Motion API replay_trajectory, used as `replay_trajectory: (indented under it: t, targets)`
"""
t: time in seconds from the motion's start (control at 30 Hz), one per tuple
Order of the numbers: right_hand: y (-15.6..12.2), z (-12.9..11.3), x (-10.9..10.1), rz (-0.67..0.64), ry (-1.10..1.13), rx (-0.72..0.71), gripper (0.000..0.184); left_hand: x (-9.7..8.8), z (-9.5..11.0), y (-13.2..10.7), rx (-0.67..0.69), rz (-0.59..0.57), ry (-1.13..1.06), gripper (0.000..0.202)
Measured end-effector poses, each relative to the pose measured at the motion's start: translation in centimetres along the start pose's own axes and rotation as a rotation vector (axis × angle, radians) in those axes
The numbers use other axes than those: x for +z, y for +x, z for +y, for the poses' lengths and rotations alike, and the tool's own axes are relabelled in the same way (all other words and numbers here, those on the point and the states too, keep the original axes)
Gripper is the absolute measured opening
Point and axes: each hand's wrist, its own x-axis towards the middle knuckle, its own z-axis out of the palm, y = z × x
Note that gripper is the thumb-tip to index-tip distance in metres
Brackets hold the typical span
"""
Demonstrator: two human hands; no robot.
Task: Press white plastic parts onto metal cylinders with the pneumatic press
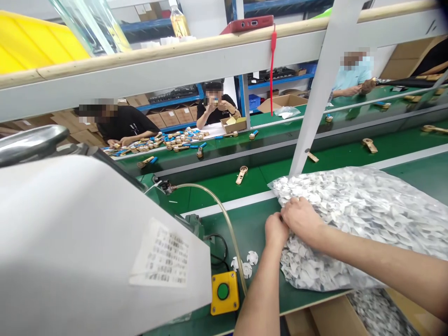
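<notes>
A large clear plastic bag (364,219) full of small white plastic parts lies on the green bench at the right. My left hand (276,229) grips the near-left side of this bag, its fingers closed and partly hidden. Right beside it, my right hand (303,219) is also closed on the bag's plastic, fingers curled, the two hands touching. To the left of my left hand lie several loose white finned plastic parts (247,269) on the bench.
A white machine housing (105,242) fills the left, with a yellow box with a green button (223,291) and a clear hose (224,210). Beyond runs a green conveyor with a gold part (241,175). A slanted post (310,102) stands behind the bag. Several people work across.
</notes>
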Motion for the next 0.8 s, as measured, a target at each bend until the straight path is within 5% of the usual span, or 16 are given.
replay_trajectory:
  t: [0.33,0.8]
  targets:
    - [-1.0,2.9,2.3,0.157,0.151,-0.119,0.019,0.6,-0.5,-0.5,0.041,0.056,0.198,0.021]
    - [-1.9,4.0,2.5,0.503,0.596,0.218,0.026,1.2,-4.3,1.1,0.036,0.08,0.205,0.019]
